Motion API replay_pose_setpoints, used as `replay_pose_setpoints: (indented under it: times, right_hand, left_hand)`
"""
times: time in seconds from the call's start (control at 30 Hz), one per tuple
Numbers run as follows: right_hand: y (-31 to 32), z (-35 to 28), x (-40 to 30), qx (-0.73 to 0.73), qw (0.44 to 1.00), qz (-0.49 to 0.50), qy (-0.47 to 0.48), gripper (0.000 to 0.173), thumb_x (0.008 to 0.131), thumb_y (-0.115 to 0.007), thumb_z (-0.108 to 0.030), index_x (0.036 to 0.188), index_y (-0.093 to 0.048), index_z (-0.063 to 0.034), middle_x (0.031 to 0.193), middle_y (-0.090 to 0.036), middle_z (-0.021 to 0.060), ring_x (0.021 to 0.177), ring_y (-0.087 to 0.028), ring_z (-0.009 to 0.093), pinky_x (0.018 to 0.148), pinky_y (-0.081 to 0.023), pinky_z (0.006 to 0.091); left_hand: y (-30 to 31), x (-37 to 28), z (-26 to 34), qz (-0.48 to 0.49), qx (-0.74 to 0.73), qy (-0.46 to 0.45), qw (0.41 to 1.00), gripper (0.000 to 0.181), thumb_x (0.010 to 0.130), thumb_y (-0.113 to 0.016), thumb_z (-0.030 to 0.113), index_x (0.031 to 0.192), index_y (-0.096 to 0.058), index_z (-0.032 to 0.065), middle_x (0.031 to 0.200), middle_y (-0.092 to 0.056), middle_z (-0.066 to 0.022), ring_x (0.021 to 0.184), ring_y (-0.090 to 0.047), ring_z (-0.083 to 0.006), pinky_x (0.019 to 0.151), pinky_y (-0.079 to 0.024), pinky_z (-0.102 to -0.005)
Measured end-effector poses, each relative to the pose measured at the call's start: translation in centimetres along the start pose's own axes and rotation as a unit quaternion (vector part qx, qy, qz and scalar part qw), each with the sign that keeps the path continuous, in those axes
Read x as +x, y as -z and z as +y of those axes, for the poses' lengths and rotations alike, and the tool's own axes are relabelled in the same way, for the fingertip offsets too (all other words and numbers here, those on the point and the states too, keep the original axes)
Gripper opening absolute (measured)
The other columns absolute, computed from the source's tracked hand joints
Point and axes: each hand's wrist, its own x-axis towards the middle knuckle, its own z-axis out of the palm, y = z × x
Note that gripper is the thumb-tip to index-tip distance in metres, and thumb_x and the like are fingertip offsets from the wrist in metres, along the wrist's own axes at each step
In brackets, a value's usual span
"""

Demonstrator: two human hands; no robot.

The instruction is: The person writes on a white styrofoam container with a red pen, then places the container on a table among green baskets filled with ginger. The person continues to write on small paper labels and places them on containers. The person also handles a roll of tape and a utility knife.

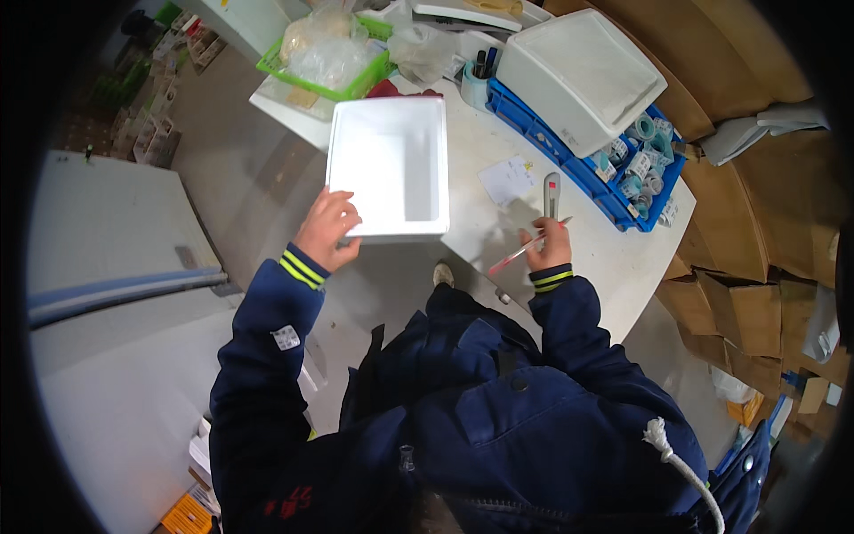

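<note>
My left hand [328, 228] grips the near left rim of an open white plastic bin [387, 167], which juts past the edge of the white table [594, 267]. Between the fingers of my right hand [551, 245] is a pen with a red tip and a clear barrel [514, 257], held over the table. A grey utility knife [551, 195] lies just beyond those fingers. To its left rests a white paper sheet [505, 181] with handwriting.
Behind the bin stands a green basket [360, 85] of clear plastic bags. At the right, a blue crate [567, 160] holds labelled rolls, with an upturned white bin [580, 67] on it. A roll with markers [475, 90] stands nearby. Cardboard boxes [740, 314] line the right side.
</note>
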Motion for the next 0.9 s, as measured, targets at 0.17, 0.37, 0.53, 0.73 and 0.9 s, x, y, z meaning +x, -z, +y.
replay_pose_setpoints:
  times: [0.17, 0.37, 0.53, 0.73, 0.9]
  right_hand:
    - [-2.1, 6.7, 2.1, -0.154, 0.979, 0.019, -0.133, 0.035, 0.068, -0.073, -0.017, 0.094, -0.052, -0.0069, 0.08, -0.058, 0.013, 0.079, -0.055, 0.033, 0.07, -0.045, 0.0414]
    - [-3.1, 7.1, 1.4, -0.189, 0.961, 0.063, -0.194, 0.033, 0.066, -0.073, -0.015, 0.091, -0.052, -0.0086, 0.076, -0.059, 0.0113, 0.075, -0.057, 0.032, 0.067, -0.047, 0.041]
    - [0.1, 7.2, -3.7, -0.238, 0.918, 0.131, -0.29, 0.032, 0.065, -0.072, -0.012, 0.089, -0.052, -0.0086, 0.075, -0.06, 0.0115, 0.073, -0.058, 0.032, 0.065, -0.047, 0.041]
    - [2.5, 4.9, -7.1, -0.194, 0.901, 0.21, -0.327, 0.03, 0.07, -0.072, -0.017, 0.091, -0.054, -0.0061, 0.079, -0.061, 0.0155, 0.075, -0.06, 0.034, 0.063, -0.047, 0.0414]
    - [1.1, -7.4, -3.9, -0.087, 0.951, 0.239, -0.176, 0.026, 0.074, -0.073, -0.011, 0.094, -0.058, -0.004, 0.082, -0.061, 0.0091, 0.07, -0.059, 0.019, 0.062, -0.048, 0.0288]
  left_hand:
    - [0.0, 2.2, -4.3, -0.037, -0.031, -0.025, 0.999, 0.022, 0.065, -0.067, 0.002, 0.084, -0.057, 0.0041, 0.096, -0.053, -0.0102, 0.114, -0.047, -0.0324, 0.102, -0.034, -0.0497]
    - [-0.2, 5.9, -9.5, -0.072, -0.063, -0.068, 0.993, 0.023, 0.063, -0.067, 0.001, 0.083, -0.056, 0.0038, 0.102, -0.052, -0.0119, 0.117, -0.044, -0.0354, 0.101, -0.035, -0.0502]
    - [-0.4, 7.0, -12.2, -0.097, -0.066, -0.109, 0.987, 0.033, 0.062, -0.069, 0.004, 0.093, -0.057, 0.0034, 0.109, -0.051, -0.0159, 0.117, -0.043, -0.0384, 0.1, -0.036, -0.0491]
    - [1.2, 7.1, -11.4, -0.053, -0.073, -0.124, 0.988, 0.049, 0.064, -0.074, 0.011, 0.109, -0.056, 0.0039, 0.113, -0.053, -0.0175, 0.11, -0.048, -0.0386, 0.091, -0.042, -0.0438]
    - [0.9, 7.2, -5.3, -0.154, -0.32, -0.015, 0.935, 0.03, 0.08, -0.064, 0.004, 0.108, -0.056, -0.0027, 0.092, -0.062, -0.0117, 0.082, -0.061, -0.0196, 0.075, -0.048, -0.0281]
